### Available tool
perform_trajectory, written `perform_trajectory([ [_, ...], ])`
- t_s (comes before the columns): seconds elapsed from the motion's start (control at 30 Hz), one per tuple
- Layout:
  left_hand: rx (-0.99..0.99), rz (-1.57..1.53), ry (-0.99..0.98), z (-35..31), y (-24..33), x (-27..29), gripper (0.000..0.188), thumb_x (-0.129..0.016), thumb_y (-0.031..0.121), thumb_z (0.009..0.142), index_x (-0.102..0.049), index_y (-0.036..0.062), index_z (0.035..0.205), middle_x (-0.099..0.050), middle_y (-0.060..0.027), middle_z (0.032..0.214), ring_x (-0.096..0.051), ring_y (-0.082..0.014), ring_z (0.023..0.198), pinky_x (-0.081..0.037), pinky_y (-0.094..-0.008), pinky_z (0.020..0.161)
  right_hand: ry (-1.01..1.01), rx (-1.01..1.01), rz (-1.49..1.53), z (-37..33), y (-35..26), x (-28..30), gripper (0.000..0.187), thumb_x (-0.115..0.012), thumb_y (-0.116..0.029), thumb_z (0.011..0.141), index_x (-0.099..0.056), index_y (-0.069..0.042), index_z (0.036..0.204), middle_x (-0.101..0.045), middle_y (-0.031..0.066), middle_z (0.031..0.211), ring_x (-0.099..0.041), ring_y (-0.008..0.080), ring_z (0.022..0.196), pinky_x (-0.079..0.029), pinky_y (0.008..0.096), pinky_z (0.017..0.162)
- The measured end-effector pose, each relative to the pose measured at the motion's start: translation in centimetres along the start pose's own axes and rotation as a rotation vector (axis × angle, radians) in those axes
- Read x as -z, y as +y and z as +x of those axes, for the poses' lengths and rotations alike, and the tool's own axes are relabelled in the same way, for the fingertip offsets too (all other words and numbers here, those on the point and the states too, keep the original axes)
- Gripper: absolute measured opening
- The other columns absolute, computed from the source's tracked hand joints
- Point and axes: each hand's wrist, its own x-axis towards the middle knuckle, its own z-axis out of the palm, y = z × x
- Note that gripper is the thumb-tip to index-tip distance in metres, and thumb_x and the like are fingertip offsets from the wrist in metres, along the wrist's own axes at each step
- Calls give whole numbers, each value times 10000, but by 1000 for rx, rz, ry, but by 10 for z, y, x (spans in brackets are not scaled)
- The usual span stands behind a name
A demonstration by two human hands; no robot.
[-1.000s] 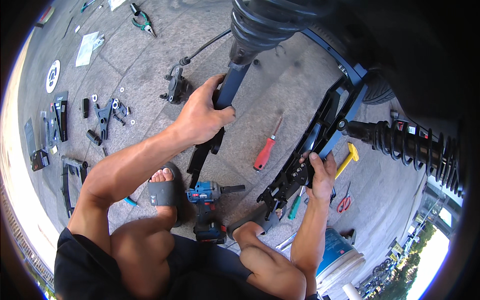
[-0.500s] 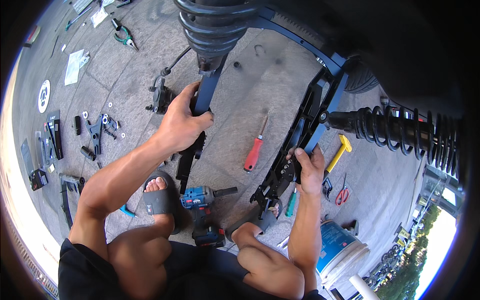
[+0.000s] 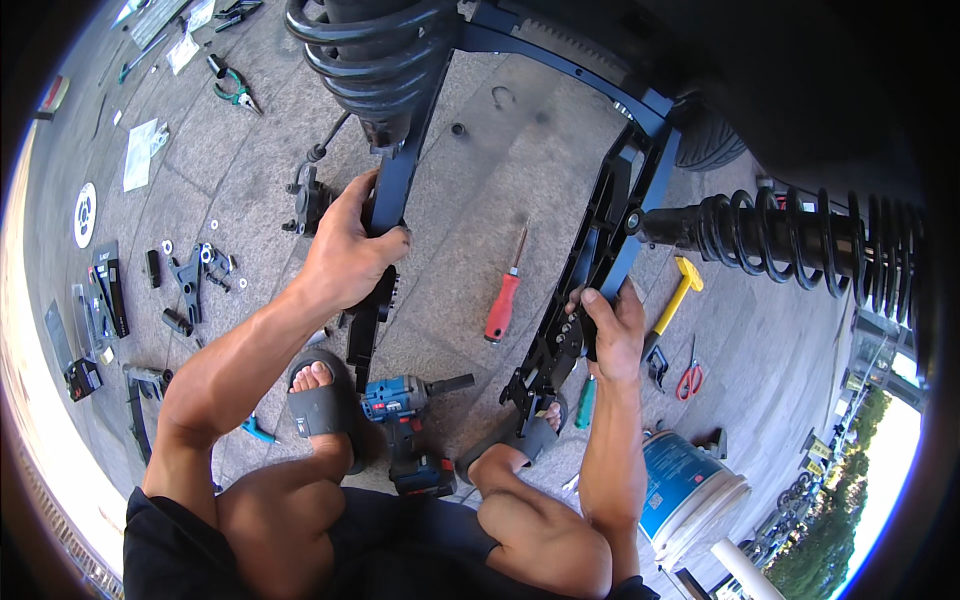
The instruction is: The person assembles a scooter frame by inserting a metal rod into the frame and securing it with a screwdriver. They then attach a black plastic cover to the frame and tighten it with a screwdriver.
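A dark metal swingarm (image 3: 478, 38), a two-armed frame, extends toward me from the dark vehicle body. My left hand (image 3: 350, 245) is closed around its left beam (image 3: 400, 190), just below a black coil-spring shock absorber (image 3: 365, 65). On the right beam (image 3: 632, 245), my right hand (image 3: 613, 325) grips near the slotted black end bracket (image 3: 545, 370), thumb on top. Another coil-spring shock (image 3: 790, 235) reaches right from that beam. Between the beams lies a red-handled screwdriver (image 3: 505, 295) on the paving. A blue cordless impact wrench (image 3: 405, 425) rests between my feet.
Left on the paving are green-handled pliers (image 3: 238, 92), a brake caliper (image 3: 308, 203), a metal bracket (image 3: 188, 280) and several small parts. At right lie a yellow hammer (image 3: 678, 293), red-handled scissors (image 3: 690, 380) and a blue-and-white bucket (image 3: 685, 490). A tire (image 3: 710, 145) shows behind the right beam.
The view has shifted slightly; the left beam and its shock appear farther left. Both hands keep their grip on the swingarm.
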Motion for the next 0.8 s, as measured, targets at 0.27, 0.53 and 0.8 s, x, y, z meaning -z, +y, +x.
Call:
perform_trajectory([
  [0.27,-4,-1,1,-1,0,0,683,-652,35,755,-381,-58,1375,-554,-66,894,-522,-104,744,-446,-253,654,-10,16,-24,1,3,1,310,-606,-81,877,-507,13,1155,-620,89,858,-604,148,730,-510,275,687],
  [0.53,-3,-13,-17,0,0,1,671,-641,27,756,-385,-61,1369,-550,-58,887,-513,-98,735,-439,-252,645,-19,17,4,2,2,1,307,-610,-89,879,-507,13,1150,-620,90,852,-607,150,731,-511,277,679],
  [0.8,-15,-23,-15,0,1,-1,638,-639,31,758,-404,-66,1344,-543,-49,876,-509,-94,727,-435,-250,638,-13,3,-22,2,2,2,297,-610,-100,882,-509,19,1135,-619,92,847,-607,151,726,-509,276,674],
])
